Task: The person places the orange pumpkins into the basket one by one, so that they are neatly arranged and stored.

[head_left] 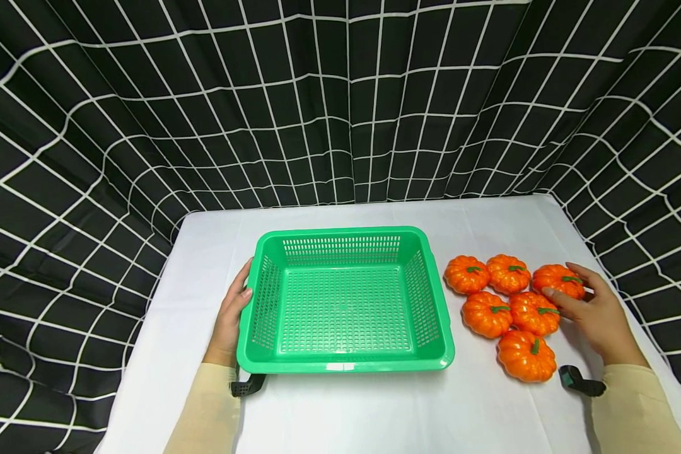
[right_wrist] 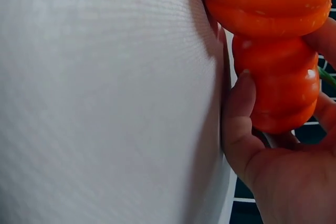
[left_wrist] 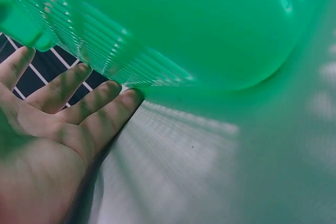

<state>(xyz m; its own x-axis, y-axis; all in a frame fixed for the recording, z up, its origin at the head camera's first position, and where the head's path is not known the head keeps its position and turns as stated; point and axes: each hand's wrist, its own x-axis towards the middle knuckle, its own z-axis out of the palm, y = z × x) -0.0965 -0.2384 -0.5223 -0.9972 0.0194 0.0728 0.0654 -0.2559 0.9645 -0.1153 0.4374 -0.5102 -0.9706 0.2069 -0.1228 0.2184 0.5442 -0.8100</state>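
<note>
A green plastic basket [head_left: 346, 364] with slotted walls stands in the middle of the table, nothing inside it. My left hand [head_left: 232, 315] is at its left side; the left wrist view shows the fingers [left_wrist: 102, 121] stretched out with their tips against the slotted outer wall. To the right of the basket lies a group of several glossy orange toy pumpkins [head_left: 487, 314] with green stems. My right hand [head_left: 601, 315] grips the rightmost pumpkin [head_left: 557, 280], thumb on the near side and fingers round the far side. In the right wrist view another pumpkin overlaps the gripped pumpkin [right_wrist: 281, 87].
A white cloth covers the table [head_left: 374, 410]. Black curtains [head_left: 318, 107] with a white grid hang close behind it and along both sides. Black wrist devices sit by both sleeves, one [head_left: 582, 381] near the frontmost pumpkin, the other [head_left: 248, 386] below the basket's front left corner.
</note>
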